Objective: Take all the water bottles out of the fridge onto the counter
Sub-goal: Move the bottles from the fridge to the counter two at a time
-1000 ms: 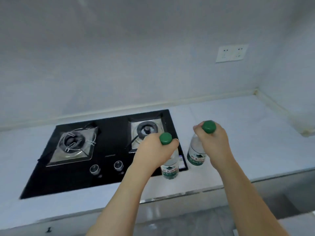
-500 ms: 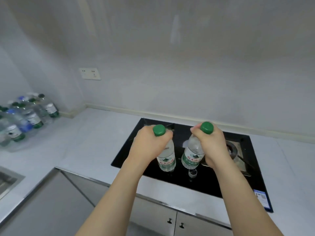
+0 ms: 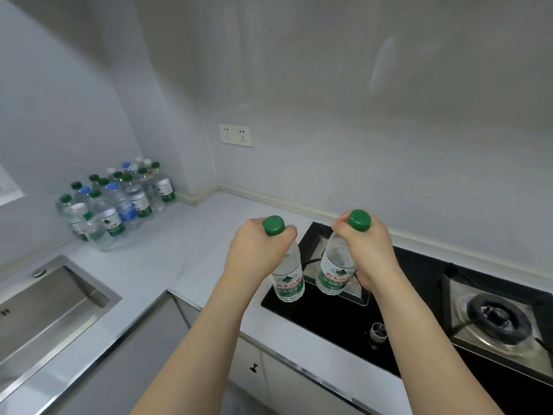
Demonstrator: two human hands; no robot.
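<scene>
Left grip [image 3: 254, 253] curled tight round neck of left bottle [image 3: 288, 280], green cap poking above fist. Right grip [image 3: 369, 253] same on right bottle [image 3: 335, 271]. Both bottles upright, held in air over left end of black hob [image 3: 419, 298], close beside each other, not touching. Versus half second ago: view swung left; cluster of bottles [image 3: 116, 202] in table [image 3: 167, 256] corner now nearer centre, more sink [image 3: 51, 307] visible, wall socket [image 3: 235, 135] shifted right. Holds unchanged.
</scene>
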